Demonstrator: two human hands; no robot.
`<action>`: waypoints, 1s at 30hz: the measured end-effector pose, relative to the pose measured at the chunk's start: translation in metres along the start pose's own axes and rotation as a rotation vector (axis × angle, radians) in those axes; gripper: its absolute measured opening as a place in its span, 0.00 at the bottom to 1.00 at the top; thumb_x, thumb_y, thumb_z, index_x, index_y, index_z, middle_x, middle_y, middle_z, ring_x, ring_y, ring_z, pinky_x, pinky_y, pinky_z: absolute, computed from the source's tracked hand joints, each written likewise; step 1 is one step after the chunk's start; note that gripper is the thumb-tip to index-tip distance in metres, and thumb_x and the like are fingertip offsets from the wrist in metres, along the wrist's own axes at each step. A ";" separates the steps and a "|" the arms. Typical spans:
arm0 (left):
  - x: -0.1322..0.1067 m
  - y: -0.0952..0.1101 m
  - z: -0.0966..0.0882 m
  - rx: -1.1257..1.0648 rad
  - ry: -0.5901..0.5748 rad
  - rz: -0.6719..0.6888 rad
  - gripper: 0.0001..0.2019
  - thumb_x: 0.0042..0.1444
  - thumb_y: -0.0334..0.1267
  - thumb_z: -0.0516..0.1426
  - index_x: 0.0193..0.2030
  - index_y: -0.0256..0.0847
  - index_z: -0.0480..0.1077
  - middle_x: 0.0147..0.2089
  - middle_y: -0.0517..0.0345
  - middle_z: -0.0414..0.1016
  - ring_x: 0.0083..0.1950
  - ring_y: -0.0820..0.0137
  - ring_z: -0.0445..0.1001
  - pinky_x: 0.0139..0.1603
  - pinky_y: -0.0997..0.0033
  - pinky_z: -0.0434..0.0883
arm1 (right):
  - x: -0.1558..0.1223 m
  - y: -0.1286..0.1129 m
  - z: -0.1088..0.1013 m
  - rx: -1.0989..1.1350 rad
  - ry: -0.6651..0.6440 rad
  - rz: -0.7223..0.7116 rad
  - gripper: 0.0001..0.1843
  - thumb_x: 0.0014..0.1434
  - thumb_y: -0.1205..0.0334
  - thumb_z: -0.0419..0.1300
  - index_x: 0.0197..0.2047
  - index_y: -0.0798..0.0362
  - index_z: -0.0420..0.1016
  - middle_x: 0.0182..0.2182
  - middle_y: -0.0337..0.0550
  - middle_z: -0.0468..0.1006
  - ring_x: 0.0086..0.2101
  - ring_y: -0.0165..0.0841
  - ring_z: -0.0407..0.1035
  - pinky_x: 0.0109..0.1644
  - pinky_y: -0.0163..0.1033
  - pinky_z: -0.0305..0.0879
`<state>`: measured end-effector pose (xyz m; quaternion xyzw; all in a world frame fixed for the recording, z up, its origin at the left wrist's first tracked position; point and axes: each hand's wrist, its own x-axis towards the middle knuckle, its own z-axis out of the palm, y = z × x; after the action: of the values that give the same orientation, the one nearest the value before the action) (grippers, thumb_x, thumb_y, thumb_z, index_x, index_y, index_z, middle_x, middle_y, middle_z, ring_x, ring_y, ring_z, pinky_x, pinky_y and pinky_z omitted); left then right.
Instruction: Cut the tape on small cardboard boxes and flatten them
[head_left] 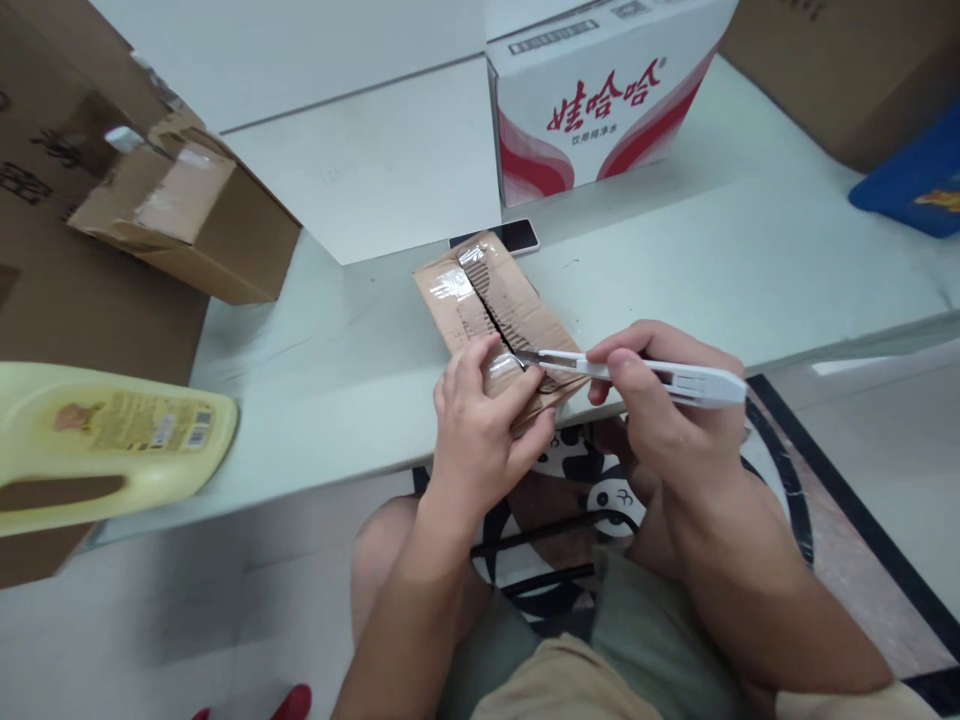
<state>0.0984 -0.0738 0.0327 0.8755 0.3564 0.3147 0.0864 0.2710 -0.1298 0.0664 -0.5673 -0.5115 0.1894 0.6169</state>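
A small, flat cardboard box (480, 300) lies at the front of the pale table, with clear tape and a dark slit running along its top. My left hand (484, 420) grips its near left part, fingers on the top and thumb at the near edge. In my right hand (667, 390) is a white utility knife (697, 385), held between thumb and fingers. Its extended blade points left and touches the slit, close to my left fingertips. A phone (517, 237) with a dark screen lies just behind the box, partly covered by it.
A pale panel (375, 170) and a white-and-red water carton (600, 110) stand behind. On the left are an opened brown carton (225, 230) and a large yellow bottle (112, 440). A blue object (915, 180) sits far right. The table's front edge (330, 480) runs before my knees.
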 end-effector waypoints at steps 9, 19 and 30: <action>-0.002 -0.005 0.013 -0.147 0.139 0.029 0.19 0.59 0.39 0.62 0.53 0.48 0.60 0.58 0.47 0.63 0.67 0.52 0.67 0.66 0.41 0.69 | 0.000 0.002 -0.002 0.030 0.002 0.033 0.11 0.67 0.58 0.61 0.34 0.50 0.79 0.22 0.35 0.77 0.22 0.29 0.70 0.26 0.35 0.64; -0.001 -0.005 0.016 -0.164 0.138 0.022 0.23 0.57 0.38 0.63 0.53 0.49 0.54 0.58 0.48 0.60 0.67 0.51 0.66 0.65 0.41 0.69 | 0.000 0.001 -0.004 0.017 -0.042 0.046 0.12 0.67 0.57 0.60 0.34 0.50 0.79 0.21 0.36 0.76 0.22 0.30 0.69 0.28 0.37 0.67; 0.001 -0.006 0.016 -0.178 0.142 0.040 0.26 0.56 0.40 0.64 0.54 0.49 0.53 0.57 0.48 0.60 0.65 0.53 0.67 0.64 0.44 0.70 | -0.002 0.002 -0.004 0.031 0.020 0.057 0.12 0.67 0.56 0.60 0.33 0.49 0.80 0.20 0.36 0.76 0.21 0.30 0.69 0.26 0.37 0.67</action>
<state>0.1052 -0.0673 0.0178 0.8466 0.3148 0.4082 0.1322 0.2743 -0.1334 0.0646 -0.5741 -0.4858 0.2090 0.6251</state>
